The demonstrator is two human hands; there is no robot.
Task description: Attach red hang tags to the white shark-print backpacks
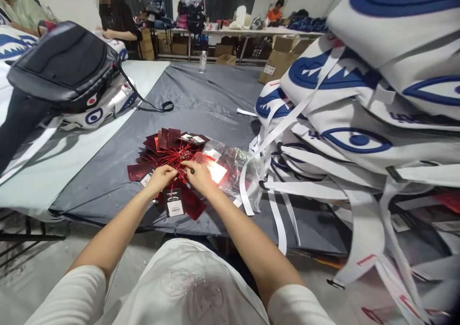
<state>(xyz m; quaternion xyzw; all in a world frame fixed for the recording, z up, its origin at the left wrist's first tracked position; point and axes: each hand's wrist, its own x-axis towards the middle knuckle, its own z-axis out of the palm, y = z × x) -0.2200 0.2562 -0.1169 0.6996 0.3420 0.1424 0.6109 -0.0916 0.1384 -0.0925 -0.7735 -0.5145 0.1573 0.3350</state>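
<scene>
Left hand (163,175) and right hand (197,175), close together, pinch the red hang tags (163,147); clear plastic bag (233,164) just right.

Blk backpack (61,61) left, white bag stack (359,119) right, water bottle (202,62) behind.

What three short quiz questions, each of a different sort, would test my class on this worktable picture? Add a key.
1. True or false: the left hand and right hand both rest on the pile of red tags.
2. Which lies just right of the tags? A) clear plastic bag B) water bottle C) black backpack
3. Fill in: the tags lie on a ____ cloth.

Key: 1 true; 2 A; 3 grey
</scene>
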